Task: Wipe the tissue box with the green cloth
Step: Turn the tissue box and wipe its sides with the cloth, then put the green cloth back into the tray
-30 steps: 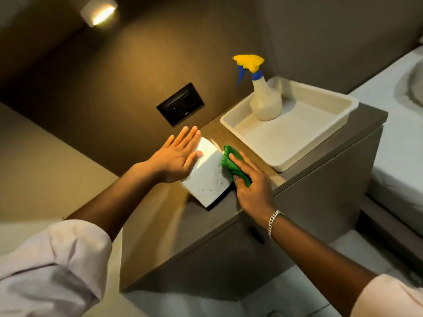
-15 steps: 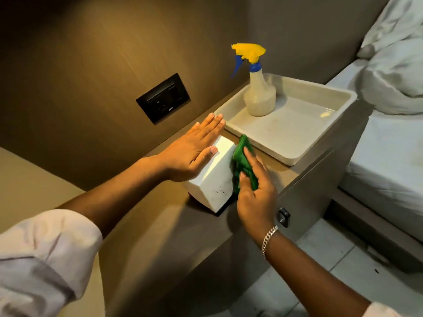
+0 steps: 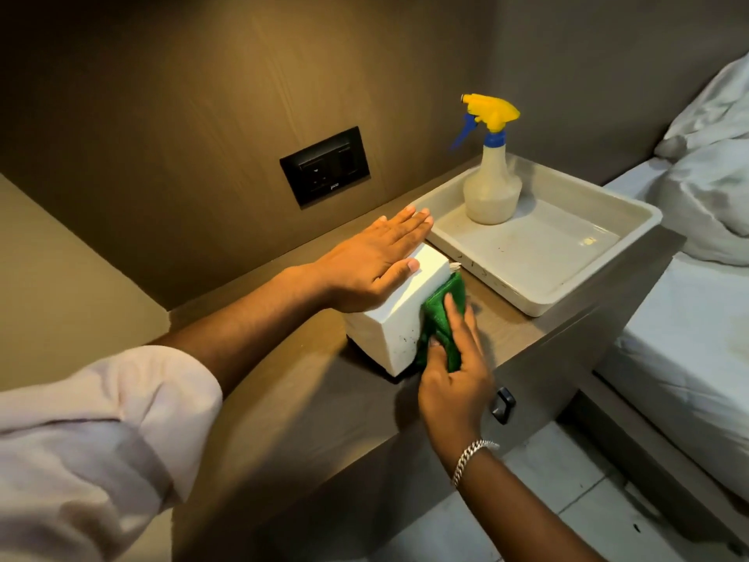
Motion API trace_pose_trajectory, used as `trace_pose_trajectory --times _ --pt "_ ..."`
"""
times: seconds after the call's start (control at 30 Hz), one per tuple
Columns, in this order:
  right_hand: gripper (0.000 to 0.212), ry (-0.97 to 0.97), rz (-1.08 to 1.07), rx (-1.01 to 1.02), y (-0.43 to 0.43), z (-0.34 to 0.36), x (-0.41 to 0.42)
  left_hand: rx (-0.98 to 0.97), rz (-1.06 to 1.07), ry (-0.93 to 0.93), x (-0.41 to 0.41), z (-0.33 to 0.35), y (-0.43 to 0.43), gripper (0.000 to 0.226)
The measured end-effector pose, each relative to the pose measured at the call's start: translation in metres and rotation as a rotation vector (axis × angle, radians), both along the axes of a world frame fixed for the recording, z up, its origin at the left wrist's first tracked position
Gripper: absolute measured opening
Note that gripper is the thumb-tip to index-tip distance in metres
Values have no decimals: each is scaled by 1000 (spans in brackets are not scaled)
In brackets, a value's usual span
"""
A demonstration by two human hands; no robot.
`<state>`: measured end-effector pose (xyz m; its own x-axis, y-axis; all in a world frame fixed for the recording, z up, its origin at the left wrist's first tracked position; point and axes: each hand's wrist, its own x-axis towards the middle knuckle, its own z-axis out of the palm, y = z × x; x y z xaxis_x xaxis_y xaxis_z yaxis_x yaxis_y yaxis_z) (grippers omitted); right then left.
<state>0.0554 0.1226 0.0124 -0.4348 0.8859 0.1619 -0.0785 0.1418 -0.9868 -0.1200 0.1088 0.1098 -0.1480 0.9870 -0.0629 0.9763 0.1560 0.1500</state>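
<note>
Now pressing green cloth (image 3: 439, 318) lower down tissue box (image 3: 395, 318) right face, right hand (image 3: 454, 379) grip pinching it, left hand (image 3: 373, 265) spread flat on top — side wipe underway.

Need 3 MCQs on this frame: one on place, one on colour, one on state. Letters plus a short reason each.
1. Where does the spray bottle stand?
A. in the white tray
B. on the tissue box
C. on the bed

2. What colour is the bottle's trigger head?
A. red
B. yellow
C. black

3. What is the left hand doing?
A. gripping the cloth
B. lifting the bottle
C. lying flat on the tissue box

Answers:
1 A, the bottle's base sits inside the tray rim, near its back corner.
2 B, the head is yellow above a blue collar and lever.
3 C, the palm and straight fingers rest open on the box top while the right hand presses the green cloth to the box's side.
</note>
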Motion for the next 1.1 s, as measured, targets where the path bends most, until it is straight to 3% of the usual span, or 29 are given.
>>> trace_pose_trajectory --times 0.23,0.37,0.63,0.77,0.9,1.1 --pt "76 -1 127 75 -56 -7 16 4 9 12 2 2 0 63" --pt "71 -61 263 193 -71 -17 30 15 43 40 3 0 -3 64" --pt "69 -57 676 156 -17 1 69 25 227 37 7 -2 -13 75" --pt "64 13 860 163 61 47 88 295 412 16 16 -11 -23 79" --pt "68 -29 802 323 177 92 72 670 683 -155 44 -21 -29 71" --pt "63 -459 861 806 293 65 -10 881 895 -145 106 -53 -17 72"
